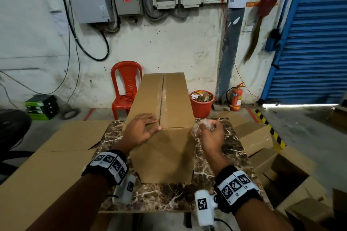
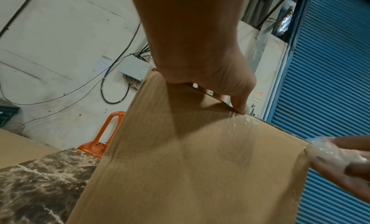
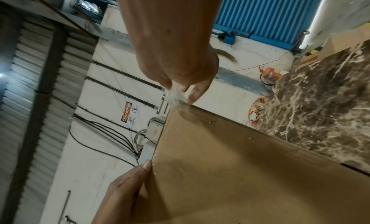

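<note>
A long brown cardboard box (image 1: 165, 99) lies on a marble-patterned table top (image 1: 169, 197), its top flaps meeting at a centre seam with clear tape (image 1: 163, 97) along it. My left hand (image 1: 142, 127) rests on the box's near top edge, fingers flat on the left flap and thumb along the front edge (image 2: 220, 85). At the box's near right corner, my right hand (image 1: 208, 131) pinches a crumpled wad of clear tape (image 1: 199, 127). The right wrist view shows that tape wad (image 3: 174, 96) between the fingertips, touching the box corner (image 3: 240, 172).
Flattened cardboard (image 1: 47, 165) lies to the left of the table, and open cartons (image 1: 281, 170) stand to the right. Behind the box are a red plastic chair (image 1: 125, 88), a red bucket of scraps (image 1: 201, 103), a fire extinguisher (image 1: 235, 97) and a blue shutter (image 1: 309, 43).
</note>
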{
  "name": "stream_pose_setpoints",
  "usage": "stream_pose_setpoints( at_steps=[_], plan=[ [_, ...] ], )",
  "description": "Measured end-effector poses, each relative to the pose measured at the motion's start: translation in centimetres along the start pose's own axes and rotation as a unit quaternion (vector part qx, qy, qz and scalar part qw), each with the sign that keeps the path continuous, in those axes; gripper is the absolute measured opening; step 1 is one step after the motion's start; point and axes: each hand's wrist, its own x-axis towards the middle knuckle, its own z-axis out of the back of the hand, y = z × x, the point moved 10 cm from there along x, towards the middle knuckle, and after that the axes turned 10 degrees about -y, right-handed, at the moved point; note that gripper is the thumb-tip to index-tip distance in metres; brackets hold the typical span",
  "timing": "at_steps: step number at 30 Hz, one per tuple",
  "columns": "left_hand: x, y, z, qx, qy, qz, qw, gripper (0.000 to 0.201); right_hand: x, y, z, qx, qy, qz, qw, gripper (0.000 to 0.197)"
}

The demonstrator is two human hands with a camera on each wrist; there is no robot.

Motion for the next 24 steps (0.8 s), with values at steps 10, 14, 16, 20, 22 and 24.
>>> stream_pose_setpoints(
  at_steps=[10, 14, 16, 20, 22, 24],
  plan=[
    [0.9, -0.4, 0.7, -0.050, 0.060, -0.018, 0.997, 0.080, 2.1, 3.7, -1.7, -0.197, 0.012, 0.098, 0.975, 0.033],
    [2.6, 1.1, 2.3, -0.169, 0.096, 0.048, 0.980, 0.013, 2.6, 5.3, -4.4, -0.245, 0.038, 0.115, 0.962, 0.050],
    [4.1, 2.5, 4.0, -0.200, 0.056, 0.073, 0.975, 0.013, 2.5, 6.2, -5.8, -0.246, 0.043, 0.101, 0.963, 0.066],
    [6.9, 7.5, 5.4, -0.224, -0.010, 0.149, 0.963, 0.009, 2.1, 7.7, -9.3, -0.290, 0.031, 0.151, 0.944, 0.021],
    [8.0, 10.1, 4.8, -0.239, -0.033, 0.188, 0.952, 0.008, 1.8, 8.3, -10.4, -0.332, 0.001, 0.180, 0.926, 0.020],
    [8.3, 13.1, 3.2, -0.273, -0.039, 0.265, 0.924, 0.016, 1.6, 7.6, -11.7, -0.418, -0.008, 0.172, 0.892, 0.034]
  ],
)
